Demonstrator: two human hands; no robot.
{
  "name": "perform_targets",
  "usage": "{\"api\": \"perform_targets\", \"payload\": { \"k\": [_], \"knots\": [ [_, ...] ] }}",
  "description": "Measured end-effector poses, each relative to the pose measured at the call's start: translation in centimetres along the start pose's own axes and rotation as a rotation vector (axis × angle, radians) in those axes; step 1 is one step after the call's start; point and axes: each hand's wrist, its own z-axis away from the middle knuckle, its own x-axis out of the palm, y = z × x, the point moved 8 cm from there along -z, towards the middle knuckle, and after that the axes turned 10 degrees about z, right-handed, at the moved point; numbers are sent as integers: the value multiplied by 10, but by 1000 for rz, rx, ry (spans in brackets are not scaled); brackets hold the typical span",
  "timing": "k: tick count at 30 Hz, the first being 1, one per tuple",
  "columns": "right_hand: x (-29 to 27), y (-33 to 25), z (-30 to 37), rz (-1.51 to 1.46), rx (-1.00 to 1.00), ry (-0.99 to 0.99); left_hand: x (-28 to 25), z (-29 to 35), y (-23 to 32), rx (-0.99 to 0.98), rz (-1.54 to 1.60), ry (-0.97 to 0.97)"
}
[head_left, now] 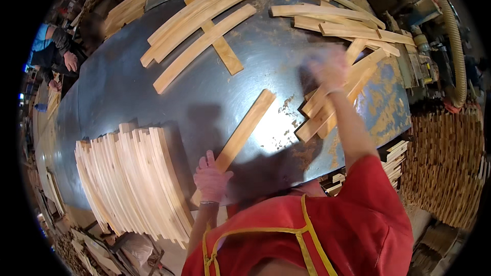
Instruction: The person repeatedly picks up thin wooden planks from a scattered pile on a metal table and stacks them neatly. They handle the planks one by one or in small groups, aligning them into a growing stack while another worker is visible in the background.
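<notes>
Pale wooden slat [244, 129] (slightly curved) under left hand [210, 178]

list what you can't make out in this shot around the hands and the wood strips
- Right hand, head view: motion blur hides its grip.
- Left hand: its underside on the long slat is hidden.
- Stacked slats: too tight to count.
- Person at the left edge: mostly cut off.

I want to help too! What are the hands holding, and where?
The left hand grips the near end of a wood slat. The right hand is blurred over a pile of slats; its hold cannot be told.
</notes>
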Motion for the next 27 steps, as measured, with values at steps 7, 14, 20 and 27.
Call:
{"api": "perform_targets", "payload": {
  "k": [7, 14, 20, 27],
  "knots": [
    [73, 99, 12, -1109, 593, -84, 20, 26, -36, -17, 364, -66],
    [58, -127, 235, -1830, 609, -847, -7, 103, -127, 18, 63, 628],
    [23, -321, 371, -1651, 106, -1237, 8, 180, -243, -138, 83, 835],
    [22, -422, 389, -1138, -183, -1569, 87, 287, -464, -1011, 1072, 1410]
  ]
}}
